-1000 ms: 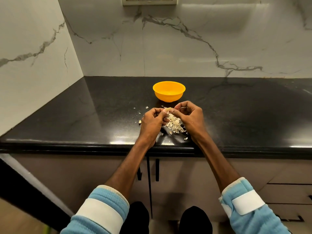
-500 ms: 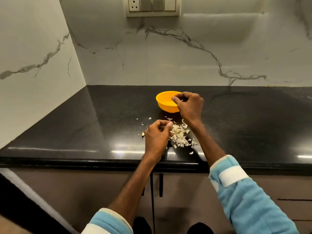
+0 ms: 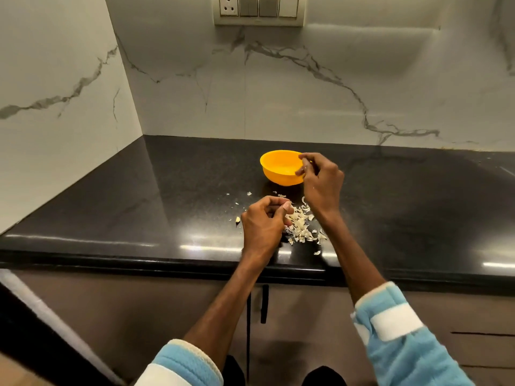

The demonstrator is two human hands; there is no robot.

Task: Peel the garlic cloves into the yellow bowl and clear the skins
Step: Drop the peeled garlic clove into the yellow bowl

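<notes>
The black tabletop (image 3: 167,190) holds the yellow bowl (image 3: 274,175) near its middle, same spot as before; the right hand (image 3: 323,188) was down beside the left hand a moment ago and has now gone up to the bowl's right rim; its fingers (image 3: 304,162) are curled, tips close together over the bowl, and I cannot tell if a garlic clove is in them; I think a peeled one is being dropped in; the left hand (image 3: 262,227) has stayed by the skins (image 3: 301,228), fingers curled, and I cannot tell if it holds anything; the skins lie heaped in front of the bowl, not cleared yet; one small pale bit (image 3: 237,220) lies just left of the left hand.
</notes>
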